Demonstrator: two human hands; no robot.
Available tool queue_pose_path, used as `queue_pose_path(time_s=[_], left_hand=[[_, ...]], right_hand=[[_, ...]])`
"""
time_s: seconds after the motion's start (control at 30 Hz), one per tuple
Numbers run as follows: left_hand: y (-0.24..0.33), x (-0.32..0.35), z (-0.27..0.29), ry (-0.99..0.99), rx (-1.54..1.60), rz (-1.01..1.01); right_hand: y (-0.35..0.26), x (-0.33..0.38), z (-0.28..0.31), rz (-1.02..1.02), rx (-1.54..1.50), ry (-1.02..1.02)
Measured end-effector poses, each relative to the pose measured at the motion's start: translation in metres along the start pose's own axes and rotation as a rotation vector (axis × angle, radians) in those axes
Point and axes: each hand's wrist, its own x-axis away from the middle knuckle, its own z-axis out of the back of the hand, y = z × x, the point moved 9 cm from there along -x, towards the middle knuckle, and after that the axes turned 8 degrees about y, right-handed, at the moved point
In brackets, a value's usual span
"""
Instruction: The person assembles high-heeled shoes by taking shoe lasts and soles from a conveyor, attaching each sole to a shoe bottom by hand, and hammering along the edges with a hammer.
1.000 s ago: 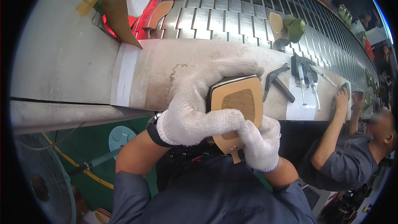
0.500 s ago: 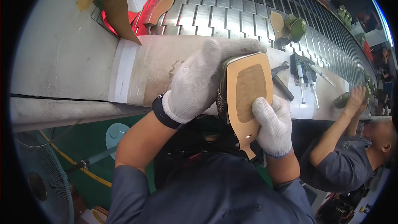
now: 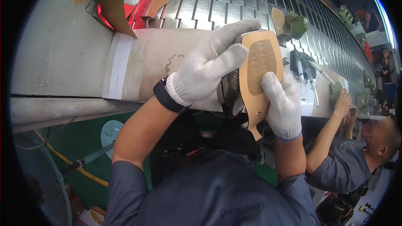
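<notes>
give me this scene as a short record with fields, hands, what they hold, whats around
left hand: white knit glove, fingers laid over the upper edge of the shoe
right hand: white knit glove, gripping the shoe's right side
held thing: shoe turned sole up, tan sole with a textured patch, narrow heel end pointing toward the person
wrist: dark band on the left wrist
surface: pale workbench beside a slatted metal conveyor
on conveyor: tan soles and green shoes
nearby: co-worker's hand at right, fan lower left
</notes>
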Motion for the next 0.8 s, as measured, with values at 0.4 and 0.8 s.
queue_pose_path(time_s=[0.4,0.8], left_hand=[[0.027,0.05,0.007,0.076,0.063,-0.014],[0.074,0.094,0.022,0.385,-0.161,0.007]], right_hand=[[-0.009,0.039,-0.028,0.16,0.351,-0.156],[-0.007,0.068,-0.078,0.35,0.502,-0.34]])
